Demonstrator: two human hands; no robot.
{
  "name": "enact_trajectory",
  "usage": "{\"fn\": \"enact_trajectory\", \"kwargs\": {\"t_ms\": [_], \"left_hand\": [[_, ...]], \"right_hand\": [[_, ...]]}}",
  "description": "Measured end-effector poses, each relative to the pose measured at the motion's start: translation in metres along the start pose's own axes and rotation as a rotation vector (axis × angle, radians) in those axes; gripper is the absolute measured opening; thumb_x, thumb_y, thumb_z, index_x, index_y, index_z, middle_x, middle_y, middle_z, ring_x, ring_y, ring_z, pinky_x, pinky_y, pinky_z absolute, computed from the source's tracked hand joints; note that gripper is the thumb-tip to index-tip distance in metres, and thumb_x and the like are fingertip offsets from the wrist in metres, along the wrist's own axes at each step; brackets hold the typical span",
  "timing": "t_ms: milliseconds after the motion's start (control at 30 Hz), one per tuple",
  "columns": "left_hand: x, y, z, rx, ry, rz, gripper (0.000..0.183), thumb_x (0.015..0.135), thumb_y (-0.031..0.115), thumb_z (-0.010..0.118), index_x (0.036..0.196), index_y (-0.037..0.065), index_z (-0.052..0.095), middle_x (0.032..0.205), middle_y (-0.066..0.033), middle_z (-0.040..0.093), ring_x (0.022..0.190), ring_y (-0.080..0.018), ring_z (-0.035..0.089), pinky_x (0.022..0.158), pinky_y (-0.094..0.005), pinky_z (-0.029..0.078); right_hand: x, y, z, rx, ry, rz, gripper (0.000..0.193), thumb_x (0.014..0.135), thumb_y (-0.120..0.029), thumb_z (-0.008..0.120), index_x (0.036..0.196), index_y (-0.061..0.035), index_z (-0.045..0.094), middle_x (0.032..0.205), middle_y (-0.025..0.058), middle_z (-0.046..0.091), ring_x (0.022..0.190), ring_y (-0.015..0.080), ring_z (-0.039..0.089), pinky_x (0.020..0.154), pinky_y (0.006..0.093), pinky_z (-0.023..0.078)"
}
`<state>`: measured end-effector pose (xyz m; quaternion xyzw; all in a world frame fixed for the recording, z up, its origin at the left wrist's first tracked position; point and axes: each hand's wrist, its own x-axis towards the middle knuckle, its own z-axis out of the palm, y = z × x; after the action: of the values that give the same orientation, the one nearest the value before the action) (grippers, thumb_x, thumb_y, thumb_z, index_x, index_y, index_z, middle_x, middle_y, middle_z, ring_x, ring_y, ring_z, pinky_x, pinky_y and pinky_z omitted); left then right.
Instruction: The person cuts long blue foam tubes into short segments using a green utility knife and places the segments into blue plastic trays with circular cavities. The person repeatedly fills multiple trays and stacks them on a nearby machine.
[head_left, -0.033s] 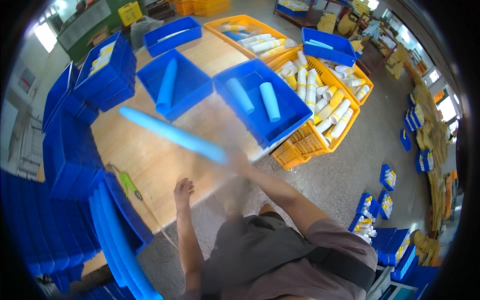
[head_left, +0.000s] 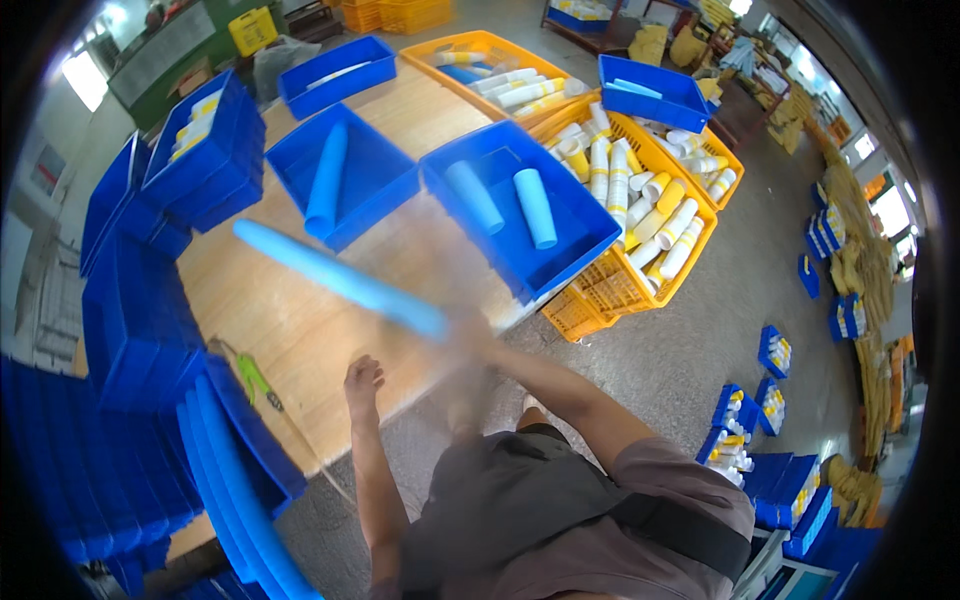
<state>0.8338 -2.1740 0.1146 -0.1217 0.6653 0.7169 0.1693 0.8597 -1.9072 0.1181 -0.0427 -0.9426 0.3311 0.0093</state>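
My right hand (head_left: 468, 332) is smeared by motion and grips one end of a long light-blue tube (head_left: 335, 276). The tube slants up and left above the wooden table (head_left: 290, 310). Near the table's front edge, my left hand (head_left: 363, 378) holds nothing, its fingers loosely bent and apart. Beyond the tube, one blue bin (head_left: 385, 185) contains a single blue tube (head_left: 327, 180). Another blue bin (head_left: 560, 262) at its right holds two shorter light-blue tubes (head_left: 536, 209).
Yellow crates (head_left: 600, 290) of white and yellow tubes stand at the right. Stacked blue bins (head_left: 140, 320) line the left side, with long blue tubes (head_left: 215, 480) at the lower left. A green-handled tool (head_left: 256, 382) with a cord lies on the table.
The whole view has shifted slightly, and the tube's gripped end sits a little lower. Both hands keep nearly the same pose.
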Motion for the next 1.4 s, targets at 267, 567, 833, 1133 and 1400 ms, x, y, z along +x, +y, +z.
{"fn": "enact_trajectory", "kwargs": {"t_ms": [267,567,833,1133,1400], "left_hand": [[0.037,0.039,0.108,-0.536,0.225,0.021,0.061,0.102,0.055,0.044,0.134,0.003,0.047,0.108,-0.0144,0.061,0.099,-0.0269,0.060,0.088,-0.0418,0.051],[-0.015,0.113,0.312,0.013,0.077,0.512,0.077,0.104,0.061,0.020,0.142,-0.003,0.040,0.135,-0.0195,0.051,0.119,-0.0300,0.056,0.102,-0.0428,0.045],[0.097,0.064,0.476,0.829,0.031,0.455,0.076,0.092,0.045,0.064,0.143,-0.005,0.039,0.131,-0.0220,0.052,0.119,-0.0377,0.053,0.101,-0.0426,0.046],[0.089,0.066,0.474,0.577,-0.124,0.174,0.096,0.078,0.027,0.079,0.151,0.000,0.023,0.134,-0.0268,0.053,0.124,-0.0408,0.054,0.103,-0.0428,0.046],[-0.008,0.127,0.341,0.197,-0.181,0.041,0.076,0.085,0.019,0.074,0.148,0.000,0.036,0.129,-0.0185,0.058,0.117,-0.0236,0.058,0.099,-0.0377,0.048]], "right_hand": [[-0.084,0.030,-0.049,0.536,-0.242,-0.204,0.049,0.082,-0.031,0.074,0.118,-0.0021,0.058,0.104,0.0183,0.065,0.096,0.0310,0.062,0.081,0.0426,0.050],[-0.042,0.132,-0.283,0.207,-0.208,-0.088,0.073,0.069,-0.027,0.083,0.134,-0.0097,0.055,0.115,0.0157,0.064,0.099,0.0371,0.061,0.087,0.0450,0.050],[-0.005,0.241,-0.372,0.373,0.073,0.171,0.075,0.067,-0.017,0.085,0.134,-0.0023,0.055,0.114,0.0163,0.068,0.104,0.0253,0.066,0.092,0.0372,0.051],[0.059,0.338,-0.383,0.003,0.026,0.350,0.067,0.069,-0.024,0.084,0.127,-0.0027,0.058,0.103,0.0208,0.070,0.094,0.0366,0.068,0.083,0.0423,0.053],[0.177,0.247,-0.309,-0.218,0.225,-0.474,0.039,0.078,-0.005,0.067,0.117,-0.0032,0.063,0.120,0.0164,0.062,0.112,0.0361,0.058,0.095,0.0454,0.046]]}}
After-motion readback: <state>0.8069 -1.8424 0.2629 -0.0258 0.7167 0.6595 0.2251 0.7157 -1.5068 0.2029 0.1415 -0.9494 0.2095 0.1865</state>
